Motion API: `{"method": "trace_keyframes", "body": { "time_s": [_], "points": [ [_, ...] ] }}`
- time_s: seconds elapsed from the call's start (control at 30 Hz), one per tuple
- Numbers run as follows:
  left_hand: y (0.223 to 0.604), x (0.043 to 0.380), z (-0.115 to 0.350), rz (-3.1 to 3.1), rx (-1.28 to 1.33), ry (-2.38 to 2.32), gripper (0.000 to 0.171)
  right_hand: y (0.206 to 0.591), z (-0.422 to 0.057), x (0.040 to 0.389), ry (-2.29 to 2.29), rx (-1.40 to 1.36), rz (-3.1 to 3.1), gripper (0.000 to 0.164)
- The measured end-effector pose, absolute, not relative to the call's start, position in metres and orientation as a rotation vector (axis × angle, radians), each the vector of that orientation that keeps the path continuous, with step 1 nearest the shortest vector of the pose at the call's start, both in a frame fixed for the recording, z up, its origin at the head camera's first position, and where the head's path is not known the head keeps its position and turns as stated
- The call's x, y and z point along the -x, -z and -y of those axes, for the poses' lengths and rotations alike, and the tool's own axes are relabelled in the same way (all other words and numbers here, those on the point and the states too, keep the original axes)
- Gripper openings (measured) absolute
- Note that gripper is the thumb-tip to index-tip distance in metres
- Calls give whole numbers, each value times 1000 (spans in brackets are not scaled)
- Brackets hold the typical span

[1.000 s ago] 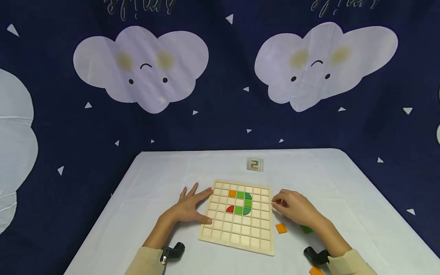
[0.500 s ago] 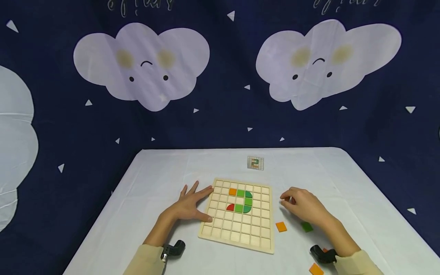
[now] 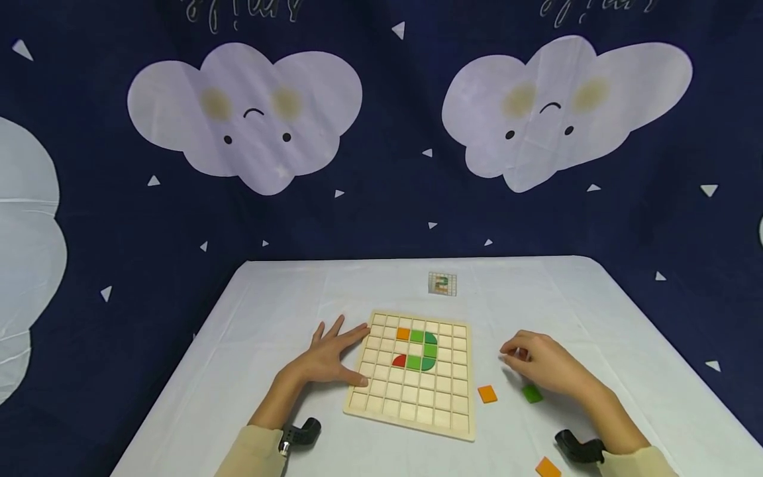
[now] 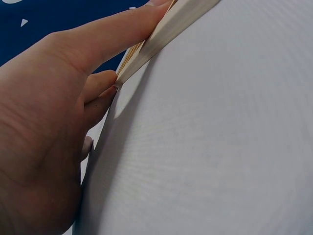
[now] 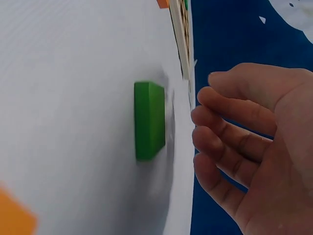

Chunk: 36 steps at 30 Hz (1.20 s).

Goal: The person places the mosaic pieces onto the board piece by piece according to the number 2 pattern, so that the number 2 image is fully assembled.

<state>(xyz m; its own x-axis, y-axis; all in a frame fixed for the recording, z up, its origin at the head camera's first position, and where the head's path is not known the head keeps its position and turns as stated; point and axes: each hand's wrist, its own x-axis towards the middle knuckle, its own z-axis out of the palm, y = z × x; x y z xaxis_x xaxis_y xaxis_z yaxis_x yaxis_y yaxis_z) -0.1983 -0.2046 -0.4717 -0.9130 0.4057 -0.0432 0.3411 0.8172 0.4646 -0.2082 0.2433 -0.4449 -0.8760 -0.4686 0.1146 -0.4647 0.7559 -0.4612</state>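
Left grip (image 3: pixel 324 363) on wooden-looking board (image 3: pixel 393 392)

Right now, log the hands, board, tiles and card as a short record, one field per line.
left: left hand has its fingers spread, touching the board at its left edge
right: right hand near the loose green tile, not touching it; fingers loosely curled, nothing visible in them
on board: orange square, red quarter-round, three green squares, two teal quarter-rounds
loose orange: one tile beside the board, another tile nearer the wearer
card: card beyond the board's far edge
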Motion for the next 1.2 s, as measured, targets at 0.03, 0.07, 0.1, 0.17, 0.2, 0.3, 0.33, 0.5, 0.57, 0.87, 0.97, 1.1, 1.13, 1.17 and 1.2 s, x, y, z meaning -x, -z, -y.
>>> {"method": "trace_keyframes", "body": {
  "time_s": [0.03,0.07,0.1,0.17,0.2,0.3,0.33,0.5,0.57,0.87,0.97,1.1,1.13,1.17,1.2],
  "points": [
    [472,198,205,-2861,-589,-689,110,445,-245,208,775,791,-2925,13],
    [472,198,205,-2863,-590,-685,110,446,-247,208,785,802,-2912,13],
    [472,198,205,-2864,-591,-683,110,446,-249,208,795,810,-2900,13],
    [472,197,205,-2870,-600,-684,110,446,-252,207,809,830,-2878,12],
    [472,197,205,-2869,-604,-687,110,446,-253,207,809,836,-2868,12],
    [472,197,205,-2864,-627,-694,110,444,-258,204,811,824,-2852,12],
    [472,197,205,-2864,-638,-700,110,444,-259,204,811,823,-2844,12],
    [471,198,206,-2874,-654,-690,110,442,-267,198,866,796,-2783,15],
    [471,199,207,-2878,-654,-680,110,442,-270,196,891,807,-2750,17],
    [470,198,206,-2867,-649,-694,111,449,-282,189,963,890,-2587,22],
    [470,198,206,-2872,-642,-688,110,448,-282,188,958,905,-2564,24],
    [471,198,206,-2876,-631,-685,110,446,-282,187,949,902,-2544,26],
    [471,198,206,-2876,-628,-683,110,446,-282,187,946,907,-2542,26],
    [472,199,206,-2874,-627,-682,111,446,-282,187,942,914,-2539,26],
    [472,199,206,-2871,-627,-680,111,446,-283,186,938,917,-2538,26]
  ]
}}
